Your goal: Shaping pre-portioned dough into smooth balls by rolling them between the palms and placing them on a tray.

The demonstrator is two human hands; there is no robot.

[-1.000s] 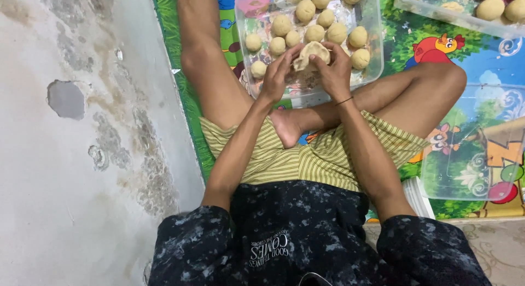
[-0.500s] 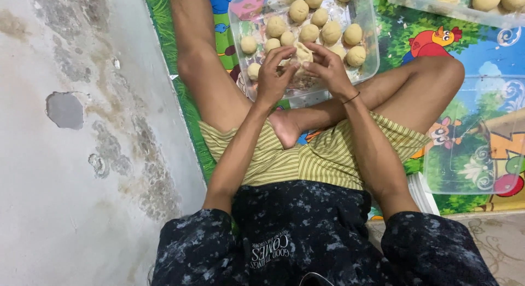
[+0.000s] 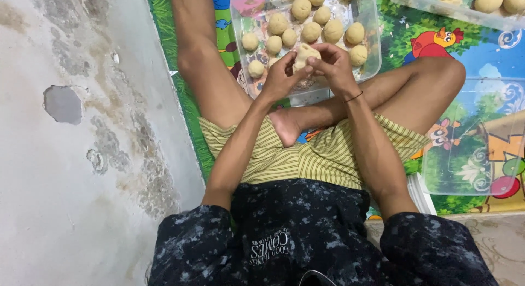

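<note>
I sit cross-legged on a colourful play mat (image 3: 437,40). Both hands meet over the near edge of a clear plastic tray (image 3: 372,62). My left hand (image 3: 280,78) and my right hand (image 3: 333,67) together pinch one pale lump of dough (image 3: 304,54), fingers curled around it. Several round dough balls (image 3: 311,31) lie in the tray just beyond my fingers. A thin dark band circles my right wrist.
A second clear tray (image 3: 432,4) with more dough balls stands at the top right. A clear plastic lid (image 3: 476,138) lies on the mat beside my right knee. A stained grey wall (image 3: 71,138) fills the left side.
The hands have kept working the dough lump over the tray, closing it into a rounder shape; the view has shifted slightly.
</note>
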